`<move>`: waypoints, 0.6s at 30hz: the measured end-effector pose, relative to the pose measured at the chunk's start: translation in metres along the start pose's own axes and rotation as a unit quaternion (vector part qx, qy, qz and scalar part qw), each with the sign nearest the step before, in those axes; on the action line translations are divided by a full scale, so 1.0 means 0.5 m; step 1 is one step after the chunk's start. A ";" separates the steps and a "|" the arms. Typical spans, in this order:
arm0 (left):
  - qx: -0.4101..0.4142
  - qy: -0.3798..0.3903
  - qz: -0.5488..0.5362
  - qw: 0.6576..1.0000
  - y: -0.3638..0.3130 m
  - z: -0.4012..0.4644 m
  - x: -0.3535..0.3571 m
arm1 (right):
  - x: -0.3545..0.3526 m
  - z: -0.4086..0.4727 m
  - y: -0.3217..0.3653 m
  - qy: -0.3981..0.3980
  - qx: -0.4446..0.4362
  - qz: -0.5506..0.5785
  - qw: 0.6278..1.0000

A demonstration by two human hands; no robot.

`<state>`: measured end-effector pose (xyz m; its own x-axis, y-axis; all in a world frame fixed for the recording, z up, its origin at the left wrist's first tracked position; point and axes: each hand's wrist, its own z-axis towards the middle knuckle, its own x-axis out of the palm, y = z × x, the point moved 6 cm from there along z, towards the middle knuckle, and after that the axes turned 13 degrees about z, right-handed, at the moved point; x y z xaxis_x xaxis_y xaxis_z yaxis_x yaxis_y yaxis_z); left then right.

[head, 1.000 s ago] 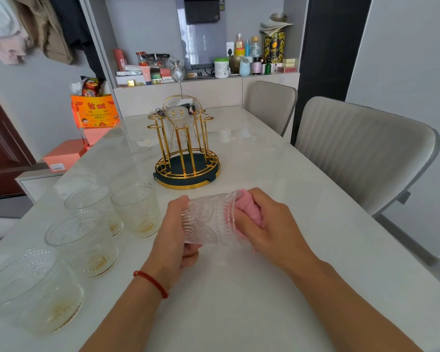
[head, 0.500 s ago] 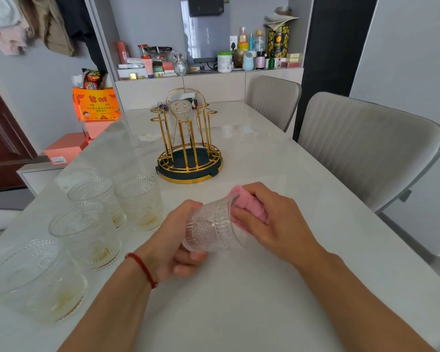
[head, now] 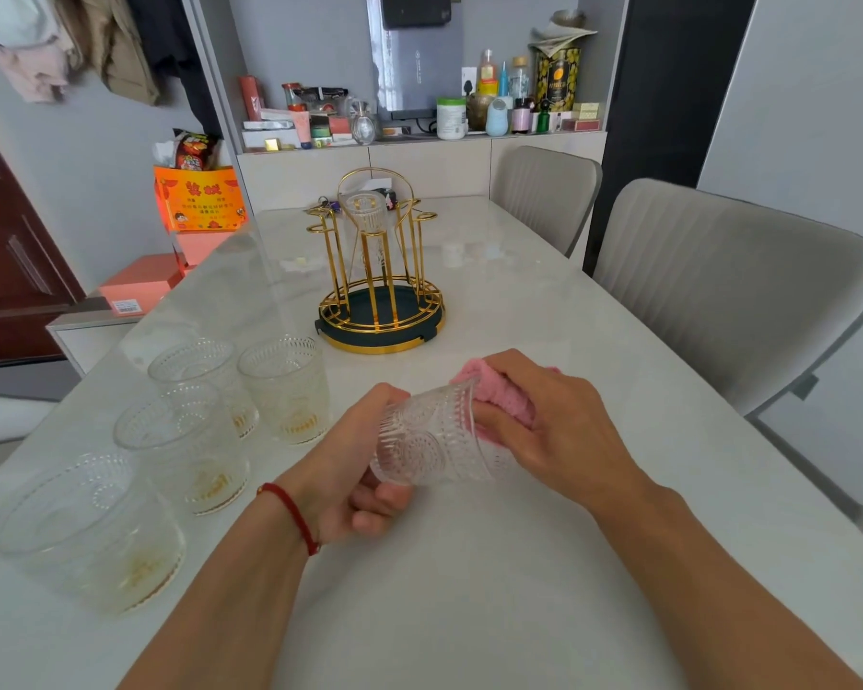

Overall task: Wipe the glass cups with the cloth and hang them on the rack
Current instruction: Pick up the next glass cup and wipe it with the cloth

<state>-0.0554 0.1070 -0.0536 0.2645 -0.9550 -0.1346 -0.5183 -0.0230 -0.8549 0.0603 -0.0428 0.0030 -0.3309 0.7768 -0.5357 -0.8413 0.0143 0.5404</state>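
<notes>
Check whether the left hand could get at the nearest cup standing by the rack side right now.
Probably not yet: the left hand is gripping the cup being wiped. Otherwise the path to the standing cup looks open, with bare table between.

Premises: a private home, dining area. A pale marble-look dining surface [head: 469, 565] is flanked by two padded grey chairs [head: 728, 286]. A low sideboard [head: 369, 166] against the back wall carries household clutter: bottles, jars, a tin, small boxes. Clothing [head: 96, 37] hangs on the wall at upper left. Gift boxes [head: 198, 201] and a snack packet are stacked beside a dark wooden door [head: 6, 251].
</notes>
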 end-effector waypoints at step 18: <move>0.033 0.045 -0.047 0.997 -0.012 -0.003 0.010 | 0.000 -0.010 -0.003 -0.105 0.048 0.052 0.992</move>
<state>-0.0521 0.1021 -0.0483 0.2332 -0.9724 -0.0095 -0.4390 -0.0966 -0.8933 0.0595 -0.0460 -0.0011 -0.3096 0.8909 -0.3323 -0.7594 -0.0214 0.6503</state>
